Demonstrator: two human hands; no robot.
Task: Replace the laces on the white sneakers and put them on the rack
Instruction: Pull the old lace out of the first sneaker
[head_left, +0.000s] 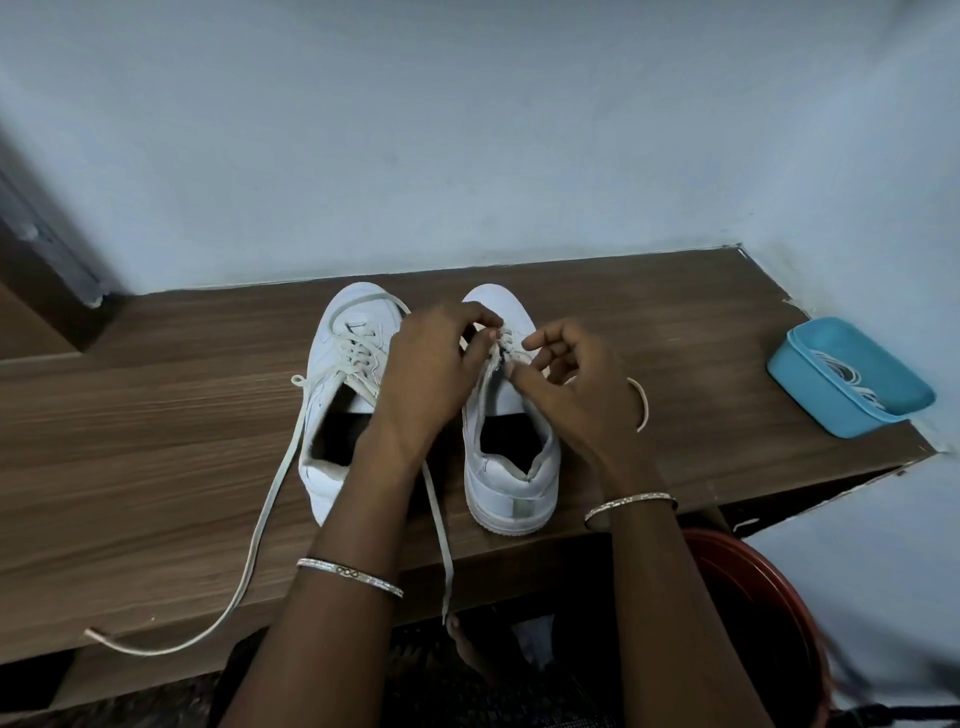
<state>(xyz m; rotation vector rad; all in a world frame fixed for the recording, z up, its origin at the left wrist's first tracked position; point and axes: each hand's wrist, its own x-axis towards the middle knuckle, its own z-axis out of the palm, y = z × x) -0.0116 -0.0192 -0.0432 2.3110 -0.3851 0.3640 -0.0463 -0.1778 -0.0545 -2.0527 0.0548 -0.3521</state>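
Both hands are up at the eyelets of the right sneaker (511, 467). It sits on the table (130, 441), toe toward the wall, long axis running straight away from the person. The left hand (426, 364) has its fingers (478, 312) curled tight, pinching the lace (644, 405). The right hand (576, 395) is more loosely curled, thumb and forefinger nipping the same lace. The left sneaker (337, 364) sits just beside it and parallel, its loose lace (260, 519) trailing toward the near edge.

You face a pale blue wall (467, 130) behind a brown wood-grain bench (130, 441) set into its corner; left, perhaps a door frame (47, 260).
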